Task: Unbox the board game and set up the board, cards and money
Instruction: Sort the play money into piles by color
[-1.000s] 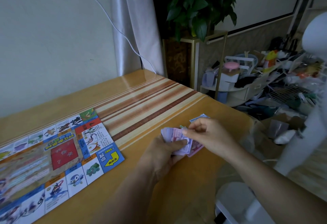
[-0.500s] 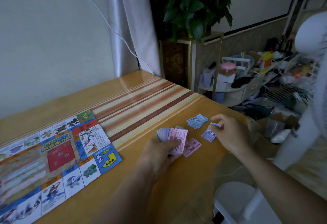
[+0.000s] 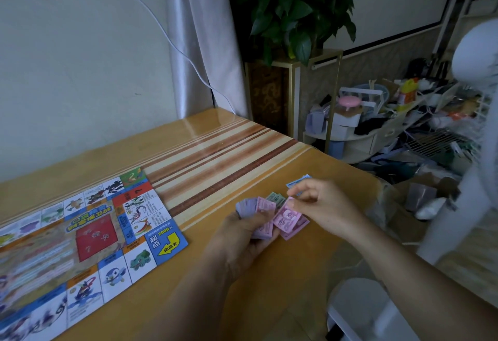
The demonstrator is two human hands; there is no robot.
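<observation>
The game board (image 3: 89, 235) lies unfolded flat on the left of the wooden table (image 3: 215, 157). My left hand (image 3: 239, 241) grips a fanned stack of purple and pink play money (image 3: 254, 207). My right hand (image 3: 326, 206) pinches the top edge of a pink note (image 3: 289, 218) just right of the stack, low over the table. A green note (image 3: 275, 197) lies on the table behind the stack. Blue notes (image 3: 297, 181) lie further back, partly hidden by my right fingers. No cards or game box are in view.
The table's right edge runs just past my right hand. Beyond it stand a white fan (image 3: 474, 130) and its round base (image 3: 358, 311). A potted plant (image 3: 293, 9) on a gold stand and a cluttered low shelf (image 3: 377, 125) fill the back right.
My right hand came back left from the far note piles to the stack and now pinches a pink note. My left hand stayed put with the fan of money.
</observation>
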